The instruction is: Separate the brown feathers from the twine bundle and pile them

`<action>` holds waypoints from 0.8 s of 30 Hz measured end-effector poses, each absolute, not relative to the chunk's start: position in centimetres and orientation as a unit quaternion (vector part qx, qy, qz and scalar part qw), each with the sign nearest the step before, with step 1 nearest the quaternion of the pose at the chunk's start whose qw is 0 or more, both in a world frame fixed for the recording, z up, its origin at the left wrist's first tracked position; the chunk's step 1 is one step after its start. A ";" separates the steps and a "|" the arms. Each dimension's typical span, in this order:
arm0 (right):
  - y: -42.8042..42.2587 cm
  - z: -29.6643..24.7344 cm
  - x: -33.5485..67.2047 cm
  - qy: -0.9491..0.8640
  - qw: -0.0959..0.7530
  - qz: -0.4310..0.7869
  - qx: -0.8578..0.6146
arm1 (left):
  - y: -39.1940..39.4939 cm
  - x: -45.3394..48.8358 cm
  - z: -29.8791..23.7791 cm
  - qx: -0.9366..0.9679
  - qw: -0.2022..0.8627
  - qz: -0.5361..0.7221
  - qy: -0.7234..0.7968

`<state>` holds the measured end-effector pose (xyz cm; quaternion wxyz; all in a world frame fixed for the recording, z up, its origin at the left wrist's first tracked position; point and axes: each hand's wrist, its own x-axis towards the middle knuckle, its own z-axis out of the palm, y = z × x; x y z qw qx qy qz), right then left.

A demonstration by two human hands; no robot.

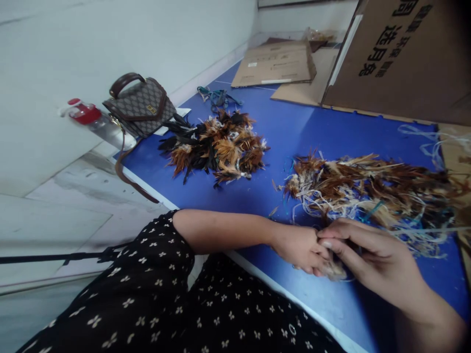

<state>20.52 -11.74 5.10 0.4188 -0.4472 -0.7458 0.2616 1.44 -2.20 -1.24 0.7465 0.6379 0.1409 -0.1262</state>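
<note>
My left hand (300,247) and my right hand (368,255) meet at the near edge of the blue table (312,127). Both are closed together on a small pale tuft of feathers (334,269) that shows just below the fingers. Right behind my hands lies a loose heap of brown and tan feathers (375,189) mixed with pale strings. A second pile, of bundled brown, orange and black feathers (217,147), lies further left on the table, out of reach of both hands.
A patterned handbag (142,105) with a brown strap and a red-capped bottle (90,117) sit at the table's left corner by the wall. Flat cardboard sheets (275,63) and a large cardboard box (401,54) stand at the back. Teal strings (217,95) lie near the bundles.
</note>
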 end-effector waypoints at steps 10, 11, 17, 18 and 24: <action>-11.4 3.3 22.4 -0.658 0.450 0.147 -0.586 | -0.8 0.1 2.9 0.504 0.853 0.050 0.130; -11.4 3.3 22.5 -0.659 0.451 0.139 -0.585 | -0.6 0.2 3.1 0.500 0.849 0.084 0.152; -11.6 3.1 21.8 -0.748 0.413 0.084 -0.512 | 0.5 0.3 2.8 0.583 0.752 0.160 0.262; -11.7 3.0 21.6 -0.761 0.399 0.076 -0.506 | 0.6 0.3 2.6 0.627 0.712 0.162 0.273; -12.0 3.5 21.4 -0.795 0.338 0.092 -0.496 | 0.3 0.8 1.4 0.866 0.469 0.096 0.146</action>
